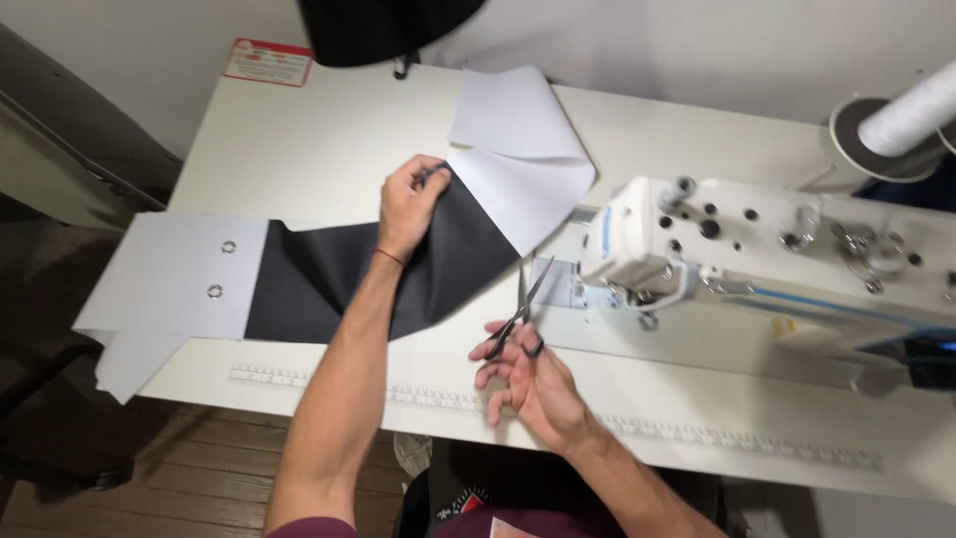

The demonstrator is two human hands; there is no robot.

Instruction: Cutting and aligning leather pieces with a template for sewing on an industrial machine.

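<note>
A long strip of dark grey fabric with a white underside (329, 274) lies across the white sewing table (319, 130). My left hand (408, 204) pinches the strip's far edge where the white side folds over (518, 149). My right hand (533, 384) holds a pair of scissors (523, 309) by the handles; the blades are open, pointing away from me, close to the fabric's edge. Two metal eyelets (221, 269) sit in the white end at the left.
A white sewing machine (757, 249) stands on the right, its needle area near the scissors. A white thread cone (911, 110) rises at the far right. A measuring strip (697, 433) runs along the table's front edge. A dark object (383, 30) hangs at the back.
</note>
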